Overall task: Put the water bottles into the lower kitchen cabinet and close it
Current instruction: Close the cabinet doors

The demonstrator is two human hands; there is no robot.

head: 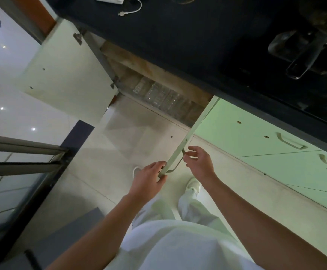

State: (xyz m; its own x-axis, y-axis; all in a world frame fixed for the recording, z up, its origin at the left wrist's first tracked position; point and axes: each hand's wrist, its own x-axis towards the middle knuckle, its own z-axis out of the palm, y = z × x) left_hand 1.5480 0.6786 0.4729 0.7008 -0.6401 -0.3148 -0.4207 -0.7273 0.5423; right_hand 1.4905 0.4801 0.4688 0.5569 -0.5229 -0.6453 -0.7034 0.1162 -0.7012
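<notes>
The dark surface point(178, 36) is running across the top of the scene, with the lower kitchen cabinet point(154, 75) standing open beneath its front edge. A pale tiled floor point(139, 133) is spreading out below. The left cabinet door point(65, 78) is swinging wide, its inner face showing, while the right cabinet door point(189, 137) is sticking straight out toward the person, seen edge-on. The water bottles point(158, 96) are sitting inside the cabinet in a row along its front edge, clear plastic catching a little light. The person, in pale clothes, is standing over the right door with both arms stretched forward. The left hand point(149, 178) is gripping the door's outer edge, its grip clamped on the panel with thumb on one side and fingers on the other. The right hand point(197, 162) is hovering just beside the door handle point(177, 162), its grip apart, fingertips point(187, 157) near the metal loop; whether they are touching it I cannot tell.
</notes>
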